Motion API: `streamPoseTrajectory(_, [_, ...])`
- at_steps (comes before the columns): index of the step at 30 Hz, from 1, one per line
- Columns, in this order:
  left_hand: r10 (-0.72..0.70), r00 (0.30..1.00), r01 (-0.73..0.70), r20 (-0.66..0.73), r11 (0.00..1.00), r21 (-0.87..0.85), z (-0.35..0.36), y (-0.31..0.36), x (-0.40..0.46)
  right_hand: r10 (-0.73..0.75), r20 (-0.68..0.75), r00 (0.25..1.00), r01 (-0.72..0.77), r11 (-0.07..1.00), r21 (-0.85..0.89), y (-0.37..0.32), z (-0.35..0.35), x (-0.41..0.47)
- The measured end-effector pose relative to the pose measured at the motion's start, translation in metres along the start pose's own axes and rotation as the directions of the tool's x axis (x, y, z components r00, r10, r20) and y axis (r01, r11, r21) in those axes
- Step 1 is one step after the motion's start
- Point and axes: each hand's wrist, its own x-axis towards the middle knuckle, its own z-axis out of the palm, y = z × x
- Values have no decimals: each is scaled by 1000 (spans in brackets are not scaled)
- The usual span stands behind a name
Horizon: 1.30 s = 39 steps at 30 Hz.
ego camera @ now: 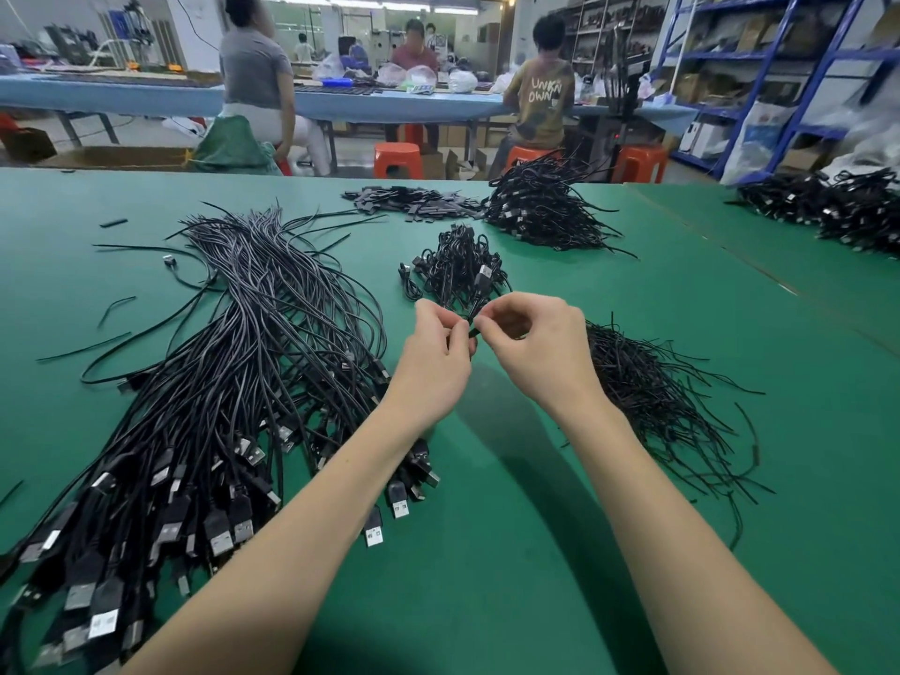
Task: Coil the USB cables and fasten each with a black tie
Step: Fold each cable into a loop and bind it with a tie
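From the head view, a wide green felt-covered surface [560, 552] is seen, with two bare forearms reaching forward over it. The left hand [433, 362] and the right hand [535, 348] are brought close together above the middle of the surface, their fingertips nearly meeting. A thin black tie [471, 330] is pinched between the curled fingers [455, 328] of the left hand and the thumb and forefinger of the right hand; only a short piece of it is visible in the gap between them. A small coiled black USB cable [479, 289] with a silver plug is held up just beyond the fingertips, though how much of it is gripped cannot be told.

Just behind the hands, a small heap of coiled and tied black cables [458, 265] lies on the surface. To the left, a large sheaf of long uncoiled black USB cables [253, 358] is spread out, its silver-tipped plugs fanned toward the near edge. To the right of the right hand, a loose pile of thin black wire ties [652, 397] is laid. Farther back, a larger mound of finished black cable bundles [540, 211] is stacked, beside a flat scatter of small black rectangular pieces [409, 199]. In the background, seated people are seen at a long blue table [146, 97], with orange plastic stools [397, 160] and blue shelving [779, 65] nearby.
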Motion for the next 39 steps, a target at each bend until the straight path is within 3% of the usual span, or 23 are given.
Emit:
streamPoseTrajectory(3, [31,999,-30,-9,991,130,-2,0,-2,10,9,1000,-10,1000,-2,-2,5,-2])
streamPoseTrajectory(5, [15,1000,-15,0,992,126,-3,1,-1,2,23,1000,-2,1000,-4,-2,4,-2])
streamPoseTrajectory(12, [-140,989,146,39,961,-234,-6,0,7,-168,96,981,175,982,-67,0,2,-2])
streamPoseTrajectory(14, [-186,982,187,34,930,-316,-7,0,7,-120,95,988,121,993,-3,0,3,-4])
streamPoseTrajectory(17, [-207,978,193,0,914,-357,-8,1,8,60,130,990,-87,974,210,-1,1,-3])
streamPoseTrajectory(21, [-176,982,140,-64,918,-371,-9,2,8,265,410,873,-452,756,473,2,-6,-1])
streamPoseTrajectory(23, [-163,985,125,-63,909,-398,-8,3,8,341,518,784,-614,546,570,4,-7,-2])
streamPoseTrajectory(25, [-154,987,116,-56,898,-424,-7,2,6,428,611,666,-738,260,623,5,-5,-4])
streamPoseTrajectory(27, [-144,988,109,-48,893,-436,-6,1,6,449,688,570,-773,7,635,8,-4,-6])
streamPoseTrajectory(29, [-142,989,107,-44,885,-454,-6,0,6,427,731,533,-764,-130,633,11,-2,-8])
streamPoseTrajectory(31, [-148,988,107,-48,871,-480,-7,0,7,430,732,529,-749,-170,641,14,-1,-9])
streamPoseTrajectory(35, [-153,988,120,-20,843,-525,-10,3,7,461,716,525,-750,-148,645,16,0,-9])
streamPoseTrajectory(39, [-107,979,185,173,825,-534,-12,9,3,471,724,505,-771,-131,623,21,-2,-5])
